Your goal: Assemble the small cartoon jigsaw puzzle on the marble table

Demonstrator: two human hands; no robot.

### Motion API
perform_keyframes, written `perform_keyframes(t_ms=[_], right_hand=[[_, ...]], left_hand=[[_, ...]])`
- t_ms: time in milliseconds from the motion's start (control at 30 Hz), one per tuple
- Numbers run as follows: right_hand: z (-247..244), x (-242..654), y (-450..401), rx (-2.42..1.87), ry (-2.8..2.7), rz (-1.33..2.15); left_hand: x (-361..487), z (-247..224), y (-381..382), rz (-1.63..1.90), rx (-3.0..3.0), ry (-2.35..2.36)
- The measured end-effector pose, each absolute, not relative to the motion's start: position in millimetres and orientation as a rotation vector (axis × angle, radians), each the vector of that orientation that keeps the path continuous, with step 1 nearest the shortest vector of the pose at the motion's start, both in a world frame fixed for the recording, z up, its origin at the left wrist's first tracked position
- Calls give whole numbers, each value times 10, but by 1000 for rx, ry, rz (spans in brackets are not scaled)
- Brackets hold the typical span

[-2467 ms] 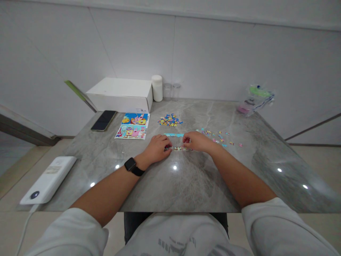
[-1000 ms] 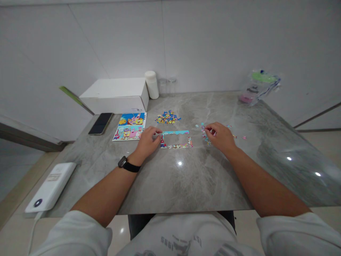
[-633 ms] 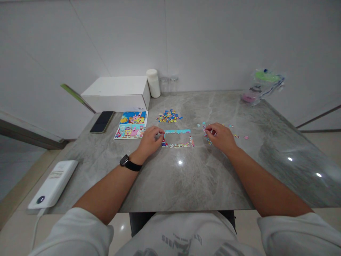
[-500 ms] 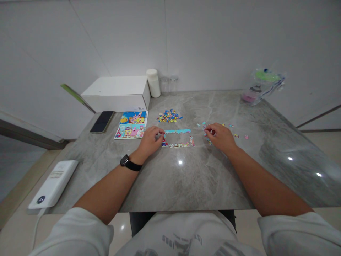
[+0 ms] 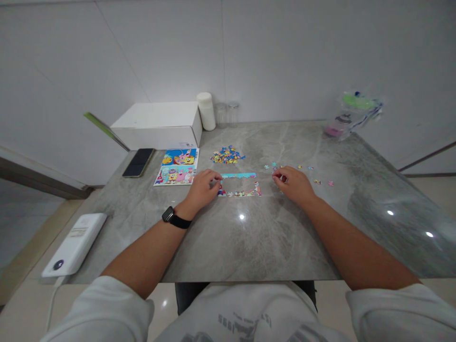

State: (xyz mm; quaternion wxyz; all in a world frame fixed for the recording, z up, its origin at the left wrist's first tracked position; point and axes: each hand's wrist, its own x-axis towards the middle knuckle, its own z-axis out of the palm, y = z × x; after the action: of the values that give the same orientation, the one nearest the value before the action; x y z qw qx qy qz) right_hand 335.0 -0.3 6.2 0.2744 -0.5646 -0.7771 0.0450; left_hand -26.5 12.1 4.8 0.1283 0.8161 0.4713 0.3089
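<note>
A partly joined jigsaw puzzle (image 5: 238,194) lies flat on the grey table as a rectangular border with a bare middle. My left hand (image 5: 204,186), wearing a black watch, rests at its left side; thumb and fingers close on that edge and cover part of it. To the right of the border, my right hand (image 5: 292,183) is closed in a pinch among loose puzzle pieces (image 5: 331,183). A small piece shows at its fingertips, mostly covered. Behind the border is a heap of mixed puzzle pieces (image 5: 228,155). The printed picture sheet (image 5: 177,167) lies to the left.
A dark phone (image 5: 138,163) lies left of the sheet. At the back are a white box (image 5: 156,116), a white bottle (image 5: 206,111) and two clear glasses (image 5: 227,115). A plastic bag (image 5: 351,116) stands back right, a white power bank (image 5: 74,244) front left.
The right hand's fingers have drawn together slightly among the loose pieces. My left hand stays at the puzzle's left edge. The whole view has shifted a little.
</note>
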Motion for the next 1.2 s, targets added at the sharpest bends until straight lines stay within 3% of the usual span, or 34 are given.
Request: perform_keyframes(t_ms=[1200], right_hand=[[42,3344,7,-1477,-2081,126]], left_hand=[[-281,-22,153,865,2388,1381]])
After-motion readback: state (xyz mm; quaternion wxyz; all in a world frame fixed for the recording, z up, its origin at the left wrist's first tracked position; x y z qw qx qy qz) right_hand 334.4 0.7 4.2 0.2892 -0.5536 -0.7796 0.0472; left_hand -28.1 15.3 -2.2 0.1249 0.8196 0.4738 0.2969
